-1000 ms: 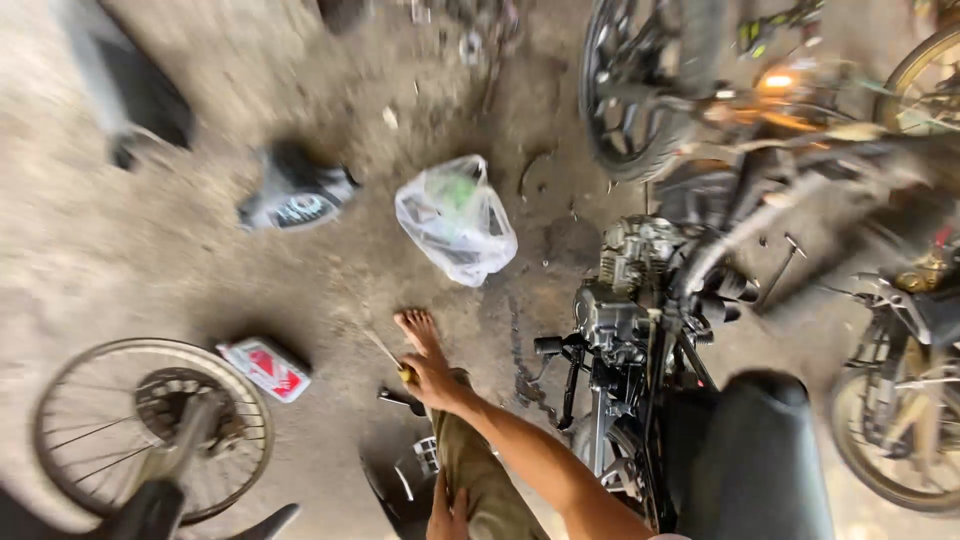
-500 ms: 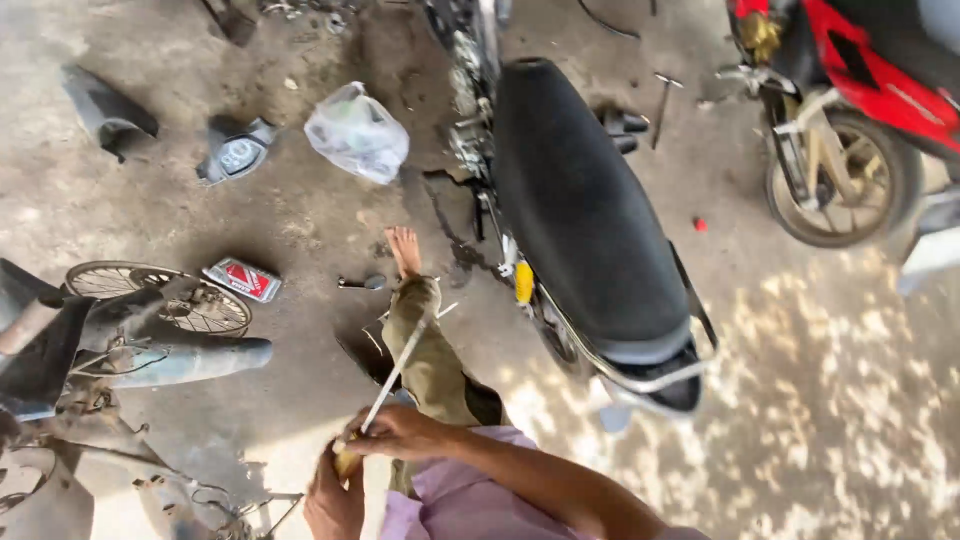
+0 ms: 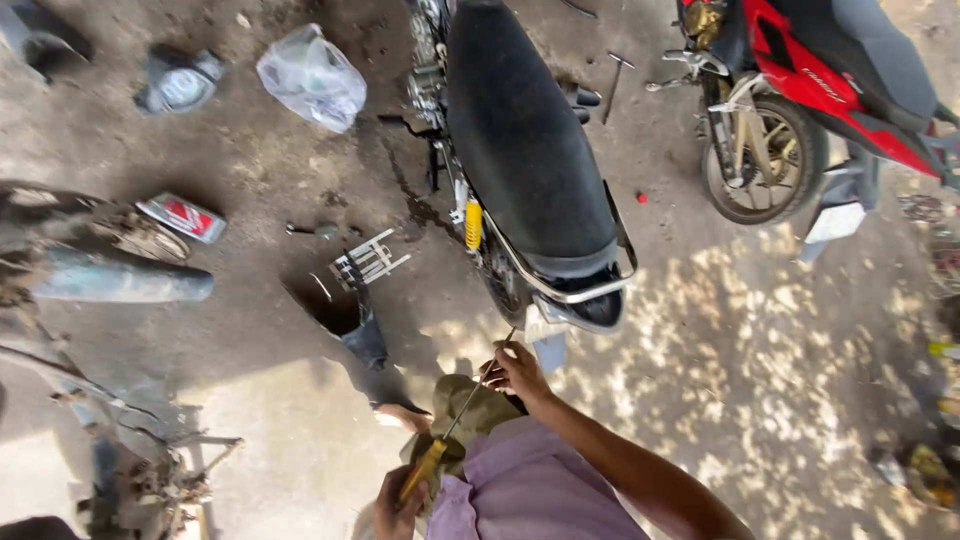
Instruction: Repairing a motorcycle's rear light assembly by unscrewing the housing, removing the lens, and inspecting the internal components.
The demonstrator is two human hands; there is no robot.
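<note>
Down near the bottom edge, the left hand (image 3: 398, 503) wraps its fingers around the yellow handle of a long screwdriver (image 3: 447, 432), while the right hand (image 3: 516, 368) pinches the thin shaft near its tip, so both hands are closed on the tool. It slants across the person's knee, just behind the rear of a black-seated motorcycle (image 3: 520, 150). On the concrete floor (image 3: 700, 330) lie a clear plastic bag (image 3: 312, 78), a red-and-white packet (image 3: 182, 217) and a dark fender part (image 3: 345, 310). A red motorcycle (image 3: 800, 90) stands at upper right.
</note>
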